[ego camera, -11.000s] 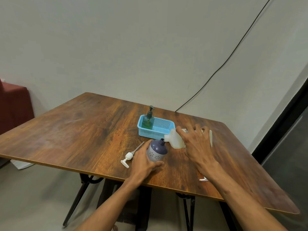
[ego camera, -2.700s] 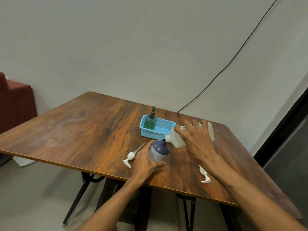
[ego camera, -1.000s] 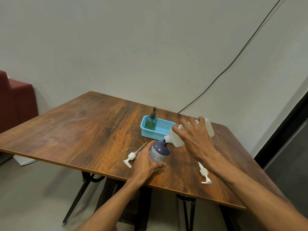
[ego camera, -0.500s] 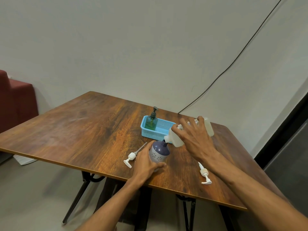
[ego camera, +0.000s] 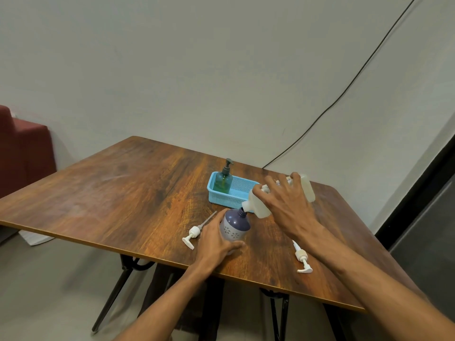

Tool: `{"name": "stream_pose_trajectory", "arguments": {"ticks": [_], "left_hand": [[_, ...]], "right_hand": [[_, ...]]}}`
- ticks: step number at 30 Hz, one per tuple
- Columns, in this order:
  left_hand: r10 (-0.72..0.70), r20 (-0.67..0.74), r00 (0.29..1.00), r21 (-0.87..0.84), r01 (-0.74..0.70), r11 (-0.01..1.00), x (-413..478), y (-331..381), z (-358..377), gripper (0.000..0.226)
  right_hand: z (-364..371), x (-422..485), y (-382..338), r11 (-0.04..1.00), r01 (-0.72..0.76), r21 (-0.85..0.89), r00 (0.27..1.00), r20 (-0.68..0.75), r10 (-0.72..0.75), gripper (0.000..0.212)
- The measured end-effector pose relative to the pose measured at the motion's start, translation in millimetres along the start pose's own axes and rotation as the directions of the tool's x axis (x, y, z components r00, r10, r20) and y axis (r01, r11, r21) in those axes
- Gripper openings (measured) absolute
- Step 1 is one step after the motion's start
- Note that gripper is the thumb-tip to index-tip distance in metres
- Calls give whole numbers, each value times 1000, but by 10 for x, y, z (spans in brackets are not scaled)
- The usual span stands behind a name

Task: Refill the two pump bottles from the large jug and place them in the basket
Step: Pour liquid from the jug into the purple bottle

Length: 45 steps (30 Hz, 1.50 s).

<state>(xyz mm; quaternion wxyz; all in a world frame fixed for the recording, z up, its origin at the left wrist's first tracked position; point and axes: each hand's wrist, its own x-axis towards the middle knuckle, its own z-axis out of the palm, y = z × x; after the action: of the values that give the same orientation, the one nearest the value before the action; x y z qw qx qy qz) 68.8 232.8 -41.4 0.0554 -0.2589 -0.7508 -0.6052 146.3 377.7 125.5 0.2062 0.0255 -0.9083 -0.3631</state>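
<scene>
R hand (ego camera: 288, 205) wrapped over jug (ego camera: 257, 207), tilted, spout at purple bottle (ego camera: 236, 222) mouth. L hand (ego camera: 214, 239) grips bottle body, standing on table (ego camera: 123, 193). Jug prob. heavy, slick plastic; hold mid-body. Green bottle (ego camera: 222, 183) already in basket (ego camera: 221, 199).

Single wide-angle view, head-worn. Looks forward and down over the table (ego camera: 118, 193) from above its near edge, close: left hand (ego camera: 216, 242) and right hand (ego camera: 288, 207) reach mid-table. Wall (ego camera: 172, 70) beyond table's far edge fills top.
</scene>
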Motion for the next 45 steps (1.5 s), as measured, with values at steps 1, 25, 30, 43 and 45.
{"name": "stream_pose_trajectory", "arguments": {"ticks": [1, 25, 30, 43, 45], "left_hand": [[0, 0, 1000, 0, 0, 1000, -1, -6, 1, 90], [7, 1, 1000, -2, -7, 1000, 11, -3, 11, 87], [4, 2, 1000, 2, -4, 1000, 13, -10, 5, 87], [-4, -4, 1000, -23, 4, 1000, 5, -6, -27, 83], [-9, -10, 1000, -37, 9, 999, 2, -12, -31, 83]], "right_hand": [[2, -1, -1, 1000, -1, 1, 1000, 0, 1, 63], [59, -21, 6, 1000, -1, 26, 1000, -8, 2, 58], [125, -37, -5, 998, -39, 58, 999, -24, 40, 67], [507, -245, -136, 899, -288, 330, 952, -5, 307, 82], [568, -309, -143, 864, -322, 387, 940, 20, 341, 82]]}}
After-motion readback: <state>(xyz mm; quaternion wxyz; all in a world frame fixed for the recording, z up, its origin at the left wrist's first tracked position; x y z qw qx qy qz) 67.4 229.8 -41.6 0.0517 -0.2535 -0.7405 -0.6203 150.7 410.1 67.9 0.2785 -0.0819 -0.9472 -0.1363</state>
